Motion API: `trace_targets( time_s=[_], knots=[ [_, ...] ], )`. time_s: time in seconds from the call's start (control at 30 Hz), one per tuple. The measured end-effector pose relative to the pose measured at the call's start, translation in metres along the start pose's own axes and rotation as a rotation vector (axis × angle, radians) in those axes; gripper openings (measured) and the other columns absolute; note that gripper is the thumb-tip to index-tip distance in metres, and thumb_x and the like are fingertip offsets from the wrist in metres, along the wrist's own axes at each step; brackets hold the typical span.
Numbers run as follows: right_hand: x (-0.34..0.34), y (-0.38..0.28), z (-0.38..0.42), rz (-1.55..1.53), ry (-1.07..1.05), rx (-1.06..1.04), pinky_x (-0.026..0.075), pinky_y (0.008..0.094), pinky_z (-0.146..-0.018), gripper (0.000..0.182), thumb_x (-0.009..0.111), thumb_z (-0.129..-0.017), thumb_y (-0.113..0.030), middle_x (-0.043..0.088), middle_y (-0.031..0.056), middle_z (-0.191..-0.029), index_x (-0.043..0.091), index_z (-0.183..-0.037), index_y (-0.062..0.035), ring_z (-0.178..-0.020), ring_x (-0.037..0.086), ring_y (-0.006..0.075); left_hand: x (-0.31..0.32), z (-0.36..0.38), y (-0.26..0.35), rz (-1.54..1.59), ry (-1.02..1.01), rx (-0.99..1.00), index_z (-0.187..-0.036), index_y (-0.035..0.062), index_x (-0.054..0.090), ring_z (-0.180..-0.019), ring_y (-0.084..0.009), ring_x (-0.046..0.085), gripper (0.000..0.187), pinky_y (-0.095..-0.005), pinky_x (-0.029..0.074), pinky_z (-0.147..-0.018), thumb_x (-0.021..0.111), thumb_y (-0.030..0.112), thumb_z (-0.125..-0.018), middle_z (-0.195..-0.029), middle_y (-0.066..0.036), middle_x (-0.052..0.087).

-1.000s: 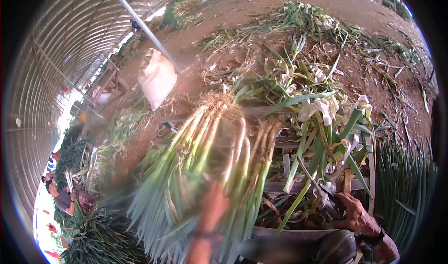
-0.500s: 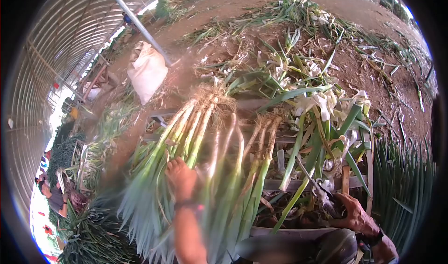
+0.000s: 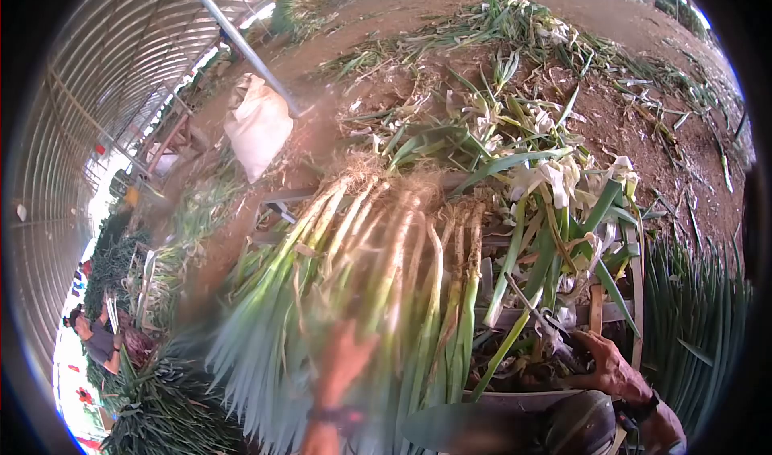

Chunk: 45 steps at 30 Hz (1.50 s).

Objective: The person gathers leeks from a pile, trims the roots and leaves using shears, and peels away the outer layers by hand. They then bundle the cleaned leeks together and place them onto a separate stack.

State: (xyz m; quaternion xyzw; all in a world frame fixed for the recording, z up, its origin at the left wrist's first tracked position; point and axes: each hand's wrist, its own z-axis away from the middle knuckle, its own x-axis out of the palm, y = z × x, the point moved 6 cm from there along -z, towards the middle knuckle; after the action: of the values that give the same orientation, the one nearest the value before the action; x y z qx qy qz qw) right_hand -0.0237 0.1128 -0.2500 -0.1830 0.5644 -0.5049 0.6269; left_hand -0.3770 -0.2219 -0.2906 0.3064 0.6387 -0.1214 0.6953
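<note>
Long green onions [image 3: 394, 270] lie side by side before me, pale stems and tangled roots pointing away and green leaves toward me. My left hand [image 3: 344, 357] is over their leaves at the middle, smeared by motion; whether its fingers grip any stalk cannot be made out. Some middle stems close to it are blurred too. At the lower right, my right hand [image 3: 615, 366] is closed around a dark tool with a narrow blade [image 3: 527, 296]. The blade points up and left, beside loose leaves; the fingers partly hide its handle.
Stripped leaves [image 3: 555, 178] are heaped at the right of the rack, with more scattered over the soil [image 3: 386, 21]. A pale sack [image 3: 259, 129] stands beside a metal pole [image 3: 241, 41]. Dark green bundles [image 3: 691, 310] flank both sides. Another person [image 3: 100, 338] is at far left.
My left hand has moved right and toward me. Several onion stems in the middle have shifted and spread to the right. My right hand and its tool have stayed nearly still.
</note>
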Motion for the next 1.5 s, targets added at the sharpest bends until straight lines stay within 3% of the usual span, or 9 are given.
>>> trace_targets(
  time_s=[0.07,0.17,0.37,0.77,1.07,1.17,1.33,1.43,1.5],
  knots=[
    [0.0,-0.003,0.0,0.008,-0.003,-0.008,0.049,0.045,-0.096,0.087,0.085,-0.065,-0.031,0.061,0.0265,-0.119,0.05,-0.136,0.008,-0.111,0.061,0.0415,-0.013,-0.008,-0.024,0.043,0.157,-0.014,-0.112,0.0032,0.071,-0.113,-0.0377,0.059,0.031,-0.0449,0.047,-0.098,0.072,0.026,-0.09,-0.115,-0.016,0.066],
    [0.0,-0.007,0.0,-0.014,0.013,0.007,0.048,0.0434,-0.099,0.09,0.088,-0.063,-0.032,0.063,0.0255,-0.119,0.052,-0.135,0.0082,-0.113,0.062,0.0385,-0.034,-0.024,-0.046,-0.228,0.279,-0.2,-0.135,0.0059,0.057,-0.13,-0.0372,0.048,0.062,-0.0528,0.039,-0.107,0.079,0.032,-0.084,-0.136,-0.017,0.057],
    [0.0,-0.001,0.002,0.0,-0.003,0.009,0.05,0.0437,-0.096,0.083,0.085,-0.068,-0.029,0.063,0.0263,-0.119,0.051,-0.134,0.0089,-0.109,0.063,0.0406,-0.033,-0.052,-0.069,-0.092,0.006,-0.353,-0.151,-0.001,0.035,-0.142,-0.0432,0.034,0.097,-0.0539,0.03,-0.117,0.083,0.038,-0.077,-0.154,-0.025,0.04],
    [-0.001,0.01,0.007,-0.055,0.006,0.042,0.049,0.0431,-0.097,0.088,0.086,-0.063,-0.033,0.063,0.0251,-0.118,0.053,-0.134,0.0068,-0.111,0.063,0.0378,0.001,-0.05,-0.066,-0.406,0.058,-0.289,-0.14,0.0041,0.047,-0.132,-0.0414,0.041,0.081,-0.0606,0.039,-0.108,0.081,0.034,-0.073,-0.142,-0.021,0.044],
    [-0.001,0.013,0.005,-0.058,0.016,0.009,0.049,0.0437,-0.094,0.084,0.084,-0.067,-0.035,0.063,0.0243,-0.115,0.053,-0.134,0.006,-0.107,0.062,0.0384,0.011,-0.035,-0.029,-0.251,-0.013,-0.295,-0.11,-0.0048,0.056,-0.118,-0.0465,0.051,0.041,-0.0569,0.047,-0.098,0.066,0.014,-0.075,-0.12,-0.027,0.054],
    [0.002,0.014,0.004,-0.055,0.002,0.003,0.049,0.0437,-0.094,0.084,0.083,-0.067,-0.036,0.063,0.0243,-0.115,0.053,-0.134,0.006,-0.108,0.062,0.0379,-0.002,-0.01,0.009,-0.181,-0.208,-0.302,-0.118,-0.0082,0.058,-0.121,-0.0472,0.052,0.056,-0.0525,0.047,-0.102,0.072,0.026,-0.076,-0.128,-0.032,0.051],
    [0.0,0.007,0.005,-0.058,-0.004,0.004,0.049,0.0428,-0.094,0.082,0.083,-0.068,-0.035,0.063,0.024,-0.114,0.054,-0.133,0.006,-0.107,0.063,0.0369,-0.039,-0.008,0.029,0.012,-0.366,-0.367,-0.12,0.0008,0.064,-0.124,-0.0446,0.051,0.059,-0.0501,0.044,-0.104,0.079,0.037,-0.076,-0.13,-0.02,0.058],
    [-0.002,0.002,0.007,-0.048,0.012,0.003,0.05,0.0426,-0.093,0.081,0.082,-0.069,-0.033,0.063,0.0237,-0.113,0.054,-0.133,0.0057,-0.105,0.063,0.0368,-0.044,-0.013,0.024,-0.27,0.116,-0.085,-0.12,0.0035,0.065,-0.131,-0.0408,0.045,0.058,-0.0518,0.039,-0.107,0.081,0.039,-0.077,-0.133,-0.017,0.057],
    [-0.001,0.003,0.006,-0.054,0.002,-0.002,0.05,0.0427,-0.092,0.08,0.083,-0.069,-0.033,0.063,0.0236,-0.112,0.054,-0.133,0.0056,-0.104,0.063,0.0368,-0.025,-0.02,0.026,-0.233,0.099,0.011,-0.135,0.0055,0.055,-0.13,-0.0389,0.045,0.062,-0.0547,0.037,-0.107,0.077,0.033,-0.084,-0.137,-0.017,0.055]
  ],
)
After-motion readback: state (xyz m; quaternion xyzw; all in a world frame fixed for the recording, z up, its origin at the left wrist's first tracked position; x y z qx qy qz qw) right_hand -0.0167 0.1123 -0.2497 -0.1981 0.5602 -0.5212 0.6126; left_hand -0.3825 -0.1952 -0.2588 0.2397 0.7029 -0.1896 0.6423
